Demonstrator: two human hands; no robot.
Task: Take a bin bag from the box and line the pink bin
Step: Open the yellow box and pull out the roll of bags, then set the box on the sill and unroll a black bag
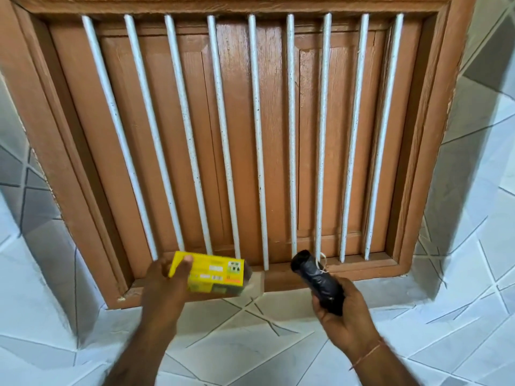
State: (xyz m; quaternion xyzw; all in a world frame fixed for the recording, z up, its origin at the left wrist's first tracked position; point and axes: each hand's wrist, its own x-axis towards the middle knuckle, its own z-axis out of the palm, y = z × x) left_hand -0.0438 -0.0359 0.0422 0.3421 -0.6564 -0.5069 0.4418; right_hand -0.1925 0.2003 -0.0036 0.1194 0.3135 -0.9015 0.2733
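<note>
Yellow box (pixel 214 274) held sideways; black bag roll (pixel 317 281) tilted, w/ band

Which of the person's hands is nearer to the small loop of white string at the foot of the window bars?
Right. The right hand holds the black bin bag roll, whose tip almost reaches the string loop. The left hand holds the yellow box, farther away to the loop's left.

The yellow box (pixel 214 274) hovers near the brown window sill (pixel 292 280).

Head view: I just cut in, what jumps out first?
A brown shuttered window behind white bars fills the frame. At the sill, the left hand holds a yellow box, lower centre. Right of it, the right hand grips a black bin-bag roll. No pink bin shows.
</note>
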